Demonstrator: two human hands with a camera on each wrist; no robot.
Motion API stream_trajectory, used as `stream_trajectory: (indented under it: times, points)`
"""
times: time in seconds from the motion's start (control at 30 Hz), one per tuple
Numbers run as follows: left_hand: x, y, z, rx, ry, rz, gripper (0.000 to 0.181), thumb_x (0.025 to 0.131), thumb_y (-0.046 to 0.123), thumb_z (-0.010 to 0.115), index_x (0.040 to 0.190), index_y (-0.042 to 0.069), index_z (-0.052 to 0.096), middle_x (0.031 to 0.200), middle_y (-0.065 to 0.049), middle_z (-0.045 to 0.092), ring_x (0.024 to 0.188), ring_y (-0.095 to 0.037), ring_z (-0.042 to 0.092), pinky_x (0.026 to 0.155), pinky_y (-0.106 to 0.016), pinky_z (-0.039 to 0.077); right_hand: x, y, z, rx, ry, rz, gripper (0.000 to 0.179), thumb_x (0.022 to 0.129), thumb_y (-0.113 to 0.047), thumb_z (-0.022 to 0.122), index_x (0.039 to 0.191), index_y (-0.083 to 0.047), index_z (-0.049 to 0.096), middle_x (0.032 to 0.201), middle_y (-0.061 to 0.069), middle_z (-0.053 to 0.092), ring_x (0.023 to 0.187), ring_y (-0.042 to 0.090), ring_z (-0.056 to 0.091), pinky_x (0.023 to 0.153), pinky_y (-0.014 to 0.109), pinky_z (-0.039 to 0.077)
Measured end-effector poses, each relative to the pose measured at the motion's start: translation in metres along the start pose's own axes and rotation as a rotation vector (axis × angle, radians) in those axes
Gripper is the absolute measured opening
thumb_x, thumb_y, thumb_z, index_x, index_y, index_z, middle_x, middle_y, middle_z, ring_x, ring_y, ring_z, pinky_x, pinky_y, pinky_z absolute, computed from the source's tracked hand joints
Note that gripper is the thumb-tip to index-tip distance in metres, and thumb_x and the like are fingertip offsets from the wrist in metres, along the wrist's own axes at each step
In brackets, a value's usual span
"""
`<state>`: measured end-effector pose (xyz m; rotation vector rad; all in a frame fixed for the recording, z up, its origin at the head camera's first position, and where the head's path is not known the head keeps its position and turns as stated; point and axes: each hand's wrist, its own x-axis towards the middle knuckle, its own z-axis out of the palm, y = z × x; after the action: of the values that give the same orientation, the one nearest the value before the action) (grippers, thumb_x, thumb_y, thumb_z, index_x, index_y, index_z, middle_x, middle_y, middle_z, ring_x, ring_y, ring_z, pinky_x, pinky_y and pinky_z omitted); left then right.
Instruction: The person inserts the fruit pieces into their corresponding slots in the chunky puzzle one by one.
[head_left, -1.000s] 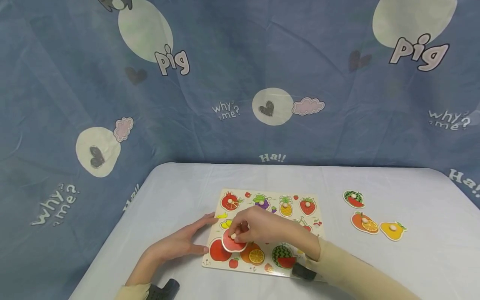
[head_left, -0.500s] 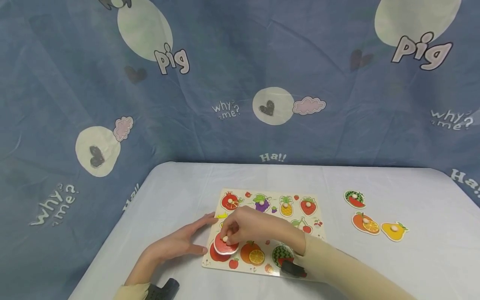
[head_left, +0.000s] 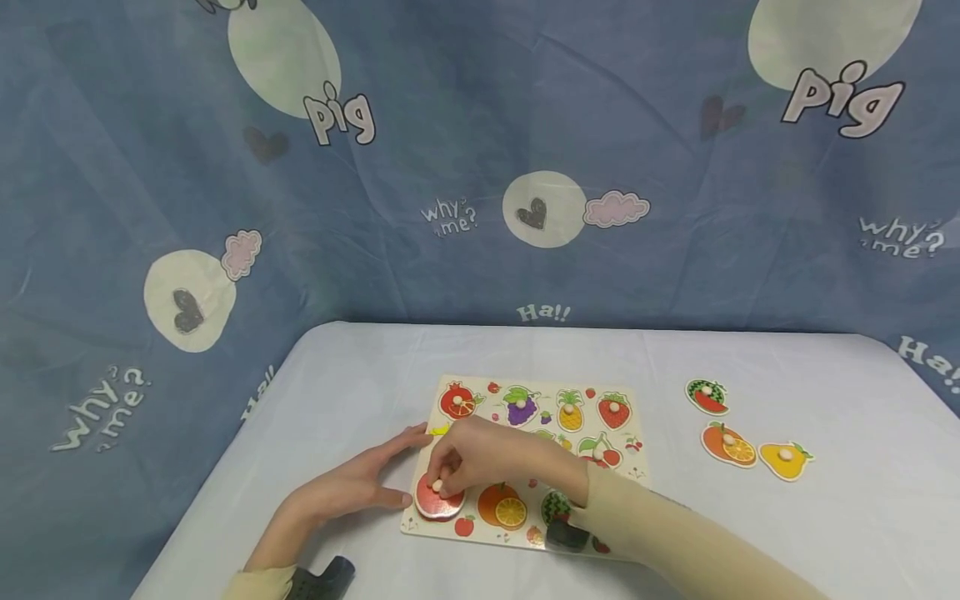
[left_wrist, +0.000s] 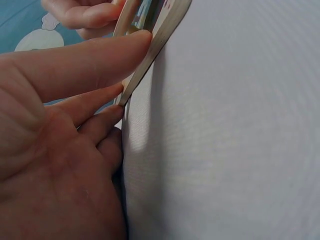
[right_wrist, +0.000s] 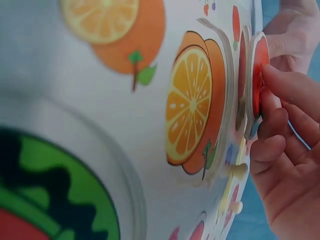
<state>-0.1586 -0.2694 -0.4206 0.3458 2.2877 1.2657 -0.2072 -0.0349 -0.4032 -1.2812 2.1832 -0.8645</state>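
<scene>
My right hand [head_left: 487,454] pinches the knob of a round red fruit puzzle piece [head_left: 441,506] at the near left corner of the wooden puzzle board [head_left: 548,393]. In the right wrist view the red piece [right_wrist: 257,75] stands close over the board, its pale edge showing. My left hand [head_left: 348,485] lies along the board's left side with fairly straight fingers. The left wrist view has its thumb [left_wrist: 95,62] and fingertips against the board's edge [left_wrist: 160,42]. Printed orange [head_left: 502,506] and watermelon [head_left: 556,506] pictures lie right of the red piece, the watermelon partly behind my right wrist.
A watermelon piece [head_left: 707,397], an orange piece [head_left: 728,444] and a pear piece [head_left: 785,461] lie on the white table [head_left: 750,533] right of the board. Knobbed pieces, such as grapes [head_left: 520,406] and a strawberry [head_left: 614,410], sit along the board's far row. Patterned blue cloth [head_left: 420,100] hangs behind.
My right hand has moved left and nearer to me with the red piece, which now covers the red picture at the board's corner. The left hand stays at the board's edge.
</scene>
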Motion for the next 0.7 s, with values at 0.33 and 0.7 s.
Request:
stream_trajectory:
  times: [0.33,0.7]
  points:
    - [0.0005,0.0009,0.0005,0.009,0.005,-0.017,0.077,0.081,0.015,0.077,0.149,0.023,0.043,0.162,-0.004,0.021,0.147,-0.033,0.015,0.109,-0.07,0.013,0.008,-0.0019,0.0044,-0.046,-0.023,0.027,0.011,0.084,-0.011,0.077,0.086,-0.021,0.075,0.067,-0.015,0.061,0.062,0.0,0.051,0.061,0.016,0.045]
    - [-0.0006,0.0019,0.0007,0.009,0.004,-0.013,0.076,0.081,0.016,0.077,0.149,0.023,0.043,0.162,-0.004,0.02,0.146,-0.034,0.016,0.109,-0.07,0.013,0.0082,-0.0041,0.0045,-0.075,-0.024,0.069,0.01,0.084,-0.013,0.078,0.084,-0.023,0.075,0.068,-0.016,0.062,0.061,0.002,0.051,0.059,0.017,0.045]
